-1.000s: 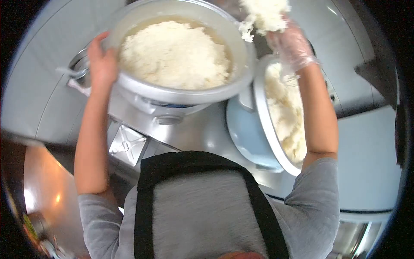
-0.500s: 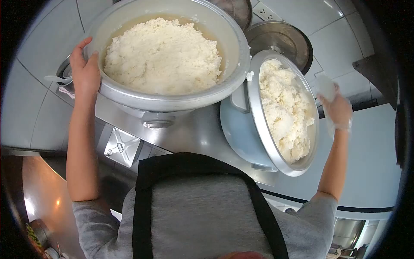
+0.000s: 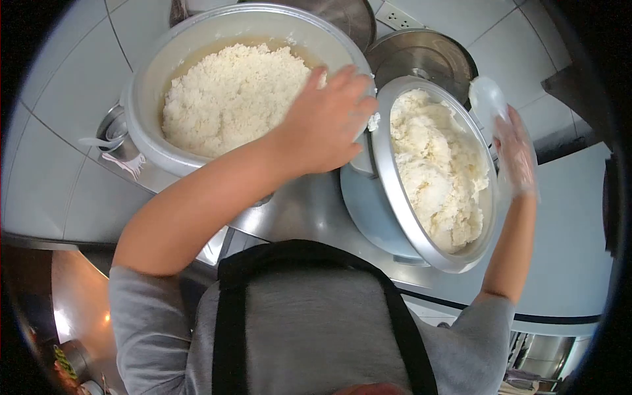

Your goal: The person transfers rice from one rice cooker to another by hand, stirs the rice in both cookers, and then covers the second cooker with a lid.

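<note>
My bare left hand (image 3: 332, 118) is stretched across the right rim of the rice cooker (image 3: 141, 125) on the left, fingers apart and slightly blurred. Inside that cooker, white rice (image 3: 224, 99) is heaped with cloudy liquid round its edge. My right hand (image 3: 515, 155), in a clear plastic glove, holds what looks like a translucent white rice paddle (image 3: 488, 99); its handle is mostly hidden by the hand. Just left of that hand, a tilted blue rice pot (image 3: 372, 204) with a silver rim is filled with clumped rice (image 3: 438, 178).
Round metal lids (image 3: 421, 56) lean by the tiled wall, below a power socket (image 3: 397, 16). A metal cup (image 3: 115, 125) with a white spoon (image 3: 99, 141) stands left of the cooker. Both vessels sit on a steel counter (image 3: 303, 204).
My left hand has left the left cooker's left rim and crossed to its right side. My right hand has shifted slightly, with the paddle raised up and to the left.
</note>
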Tool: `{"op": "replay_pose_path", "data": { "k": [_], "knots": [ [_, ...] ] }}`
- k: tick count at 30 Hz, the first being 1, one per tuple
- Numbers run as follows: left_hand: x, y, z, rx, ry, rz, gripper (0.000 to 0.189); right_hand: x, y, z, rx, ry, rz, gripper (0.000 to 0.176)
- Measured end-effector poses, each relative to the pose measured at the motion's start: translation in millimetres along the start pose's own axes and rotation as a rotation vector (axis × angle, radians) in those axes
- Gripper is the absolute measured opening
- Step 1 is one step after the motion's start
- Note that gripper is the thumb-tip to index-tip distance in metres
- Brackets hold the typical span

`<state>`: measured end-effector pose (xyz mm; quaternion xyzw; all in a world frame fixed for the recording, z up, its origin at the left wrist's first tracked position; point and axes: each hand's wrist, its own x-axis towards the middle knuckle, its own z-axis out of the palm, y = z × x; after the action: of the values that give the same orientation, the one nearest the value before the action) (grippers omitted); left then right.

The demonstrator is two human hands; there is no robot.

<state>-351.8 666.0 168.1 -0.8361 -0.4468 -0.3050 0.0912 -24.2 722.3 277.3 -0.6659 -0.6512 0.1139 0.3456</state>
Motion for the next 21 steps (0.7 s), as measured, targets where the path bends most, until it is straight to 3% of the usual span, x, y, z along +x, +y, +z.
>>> {"op": "replay_pose_path", "data": {
  "k": [5, 8, 11, 14, 18, 21],
  "knots": [
    [53.0, 8.7, 59.6, 0.284, -0.221, 0.019, 0.040, -67.6, 41.6, -32.1, 0.076, 0.196, 0.093, 0.064],
    [57.5, 4.6, 53.4, 0.254, -0.252, 0.075, 0.030, -102.8, 70.6, -48.3, 0.157, 0.215, 0.197, 0.063],
    [72.4, 16.0, 22.1, 0.148, -0.472, 0.014, 0.021, -126.2, 117.1, -61.7, 0.208, 0.299, 0.296, 0.062],
    [99.3, 25.1, 6.5, 0.134, -0.409, 0.015, 0.017, -146.3, 152.9, -62.4, 0.332, 0.413, 0.314, 0.062],
    [139.8, 58.2, 41.7, -0.147, 0.125, 0.274, 0.027, -154.0, 168.4, -61.0, 0.381, 0.466, 0.334, 0.063],
    [143.0, 74.1, 71.5, 0.145, -0.077, 0.395, 0.041, -147.7, 169.3, -60.7, 0.392, 0.387, 0.336, 0.063]
  ]
}}
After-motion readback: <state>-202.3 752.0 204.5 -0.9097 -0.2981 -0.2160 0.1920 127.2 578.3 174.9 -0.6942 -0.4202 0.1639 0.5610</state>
